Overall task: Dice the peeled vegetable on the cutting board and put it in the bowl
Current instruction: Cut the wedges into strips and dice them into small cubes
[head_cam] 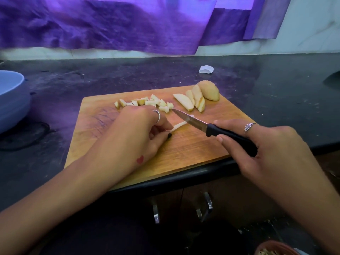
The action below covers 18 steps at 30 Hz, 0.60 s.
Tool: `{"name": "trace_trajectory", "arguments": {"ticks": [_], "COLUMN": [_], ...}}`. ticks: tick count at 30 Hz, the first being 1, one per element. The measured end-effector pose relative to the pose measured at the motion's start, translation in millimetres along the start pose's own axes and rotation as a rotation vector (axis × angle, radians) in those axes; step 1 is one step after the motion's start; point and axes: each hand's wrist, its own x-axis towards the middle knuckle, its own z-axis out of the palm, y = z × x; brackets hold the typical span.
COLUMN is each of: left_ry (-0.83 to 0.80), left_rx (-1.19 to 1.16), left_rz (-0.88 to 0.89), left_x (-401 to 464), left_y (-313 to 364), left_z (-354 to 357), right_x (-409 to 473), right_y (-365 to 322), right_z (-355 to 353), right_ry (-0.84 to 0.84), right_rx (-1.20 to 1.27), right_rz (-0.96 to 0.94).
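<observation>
right hand [272, 144] grips knife [211, 128] – blade angled down | left hand [136, 131] pinches strip [179, 125]

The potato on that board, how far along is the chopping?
Partly done. A row of small cubes already lies at the far side of the cutting board. In hand: the left hand pins a thin strip while the right hand holds the knife over it. Left: several slices, an uncut end piece, and filling the blue bowl.

left hand [139, 129]: fingers curled, pinching | right hand [261, 144]: fingers wrapped, gripping
</observation>
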Motion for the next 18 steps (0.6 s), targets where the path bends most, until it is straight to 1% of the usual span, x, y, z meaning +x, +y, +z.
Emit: {"name": "trace_trajectory", "arguments": {"ticks": [3, 5, 8, 11, 15, 18], "left_ry": [0.006, 0.015, -0.003, 0.005, 0.022, 0.020], "left_rx": [-0.015, -0.014, -0.019, -0.024, -0.017, -0.021], "left_rz": [-0.002, 0.009, 0.009, 0.025, 0.041, 0.042], "left_x": [0.4, 0.4, -0.9, -1.4, -0.8, -0.5], "left_y": [-1.5, -0.8, 0.4, 0.3, -2.2, -2.4], "left_z": [1.6, 1.5, 0.6, 0.7, 2.3, 2.8], "right_x": [1.9, 1.8, 0.7, -1.7, -7.1, -6.6], "right_y": [1.7, 3.6, 3.1, 2.8, -2.6, -6.3], "right_z": [1.1, 1.2, 1.6, 4.7, 10.8, 15.0], "right_ry": [-0.069, -0.084, -0.013, 0.069, 0.043, 0.055], "right_rx": [-0.010, -0.020, -0.055, 0.026, 0.100, 0.017], "right_rz": [-0.010, -0.025, -0.042, -0.048, -0.060, -0.072]}}
